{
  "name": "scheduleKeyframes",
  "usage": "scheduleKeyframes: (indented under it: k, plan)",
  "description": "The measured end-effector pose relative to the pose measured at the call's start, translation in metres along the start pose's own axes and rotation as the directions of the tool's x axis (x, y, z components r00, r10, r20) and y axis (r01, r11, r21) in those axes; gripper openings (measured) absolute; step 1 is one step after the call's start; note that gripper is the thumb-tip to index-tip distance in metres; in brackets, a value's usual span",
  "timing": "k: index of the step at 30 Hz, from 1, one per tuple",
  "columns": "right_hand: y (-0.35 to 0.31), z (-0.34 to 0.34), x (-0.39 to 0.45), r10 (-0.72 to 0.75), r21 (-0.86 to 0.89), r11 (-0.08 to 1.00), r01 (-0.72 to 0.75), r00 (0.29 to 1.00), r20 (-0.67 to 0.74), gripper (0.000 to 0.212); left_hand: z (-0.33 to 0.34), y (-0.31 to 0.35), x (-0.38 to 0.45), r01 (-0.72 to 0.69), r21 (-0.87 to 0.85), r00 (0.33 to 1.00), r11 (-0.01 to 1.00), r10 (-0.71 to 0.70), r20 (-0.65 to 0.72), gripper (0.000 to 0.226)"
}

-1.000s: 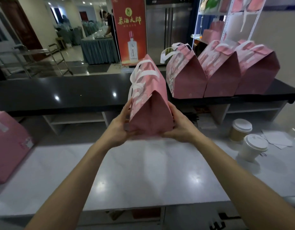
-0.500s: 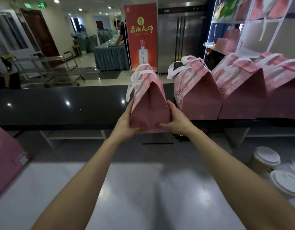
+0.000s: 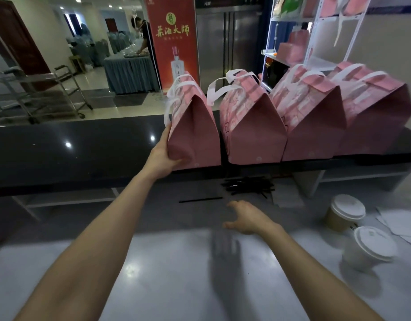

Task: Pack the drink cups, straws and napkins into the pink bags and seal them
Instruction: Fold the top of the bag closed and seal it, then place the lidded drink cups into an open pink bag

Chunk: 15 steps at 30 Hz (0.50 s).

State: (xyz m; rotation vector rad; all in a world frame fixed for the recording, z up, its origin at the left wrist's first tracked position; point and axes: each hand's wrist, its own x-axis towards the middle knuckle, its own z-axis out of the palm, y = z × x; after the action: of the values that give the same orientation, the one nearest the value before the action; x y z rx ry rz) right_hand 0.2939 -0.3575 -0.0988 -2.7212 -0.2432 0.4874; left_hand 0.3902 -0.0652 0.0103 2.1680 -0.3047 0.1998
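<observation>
A sealed pink bag [image 3: 195, 133] with white handles stands on the black counter [image 3: 84, 147], leftmost in a row with three other sealed pink bags [image 3: 253, 130]. My left hand [image 3: 162, 156] grips its lower left corner. My right hand [image 3: 248, 216] hovers open over the grey table [image 3: 176, 274], away from the bag. Black straws [image 3: 248, 187] lie in a pile under the counter's edge, one straw [image 3: 199, 199] apart. Two lidded cups, a tan cup [image 3: 344, 213] and a white cup [image 3: 371, 247], stand at the right. White napkins [image 3: 398, 222] lie beside them.
A white shelf rack [image 3: 315, 31] with more pink bags rises behind the counter at the right. A red banner [image 3: 172, 42] and a steel fridge [image 3: 227, 42] stand beyond. A metal cart [image 3: 42, 96] and a person at a draped table are far left.
The bag was lifted from the grey table and set on the black counter beside the other bags. My right hand has let go and drawn back toward me.
</observation>
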Motion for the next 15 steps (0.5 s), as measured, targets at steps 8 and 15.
scheduleKeyframes:
  k: [8, 15]
  plan:
    - [0.003, 0.006, -0.002, 0.001, 0.033, 0.999, -0.001, 1.000, 0.005, 0.080, 0.007, -0.002, 0.015, 0.003, 0.004, 1.000, 1.000, -0.003, 0.020, 0.136]
    - [-0.021, 0.008, -0.006, -0.040, 0.015, 0.999, 0.040, 0.999, 0.000, 0.078, -0.025, -0.006, -0.011, 0.117, 0.077, 0.992, 0.990, -0.119, 0.028, 0.134]
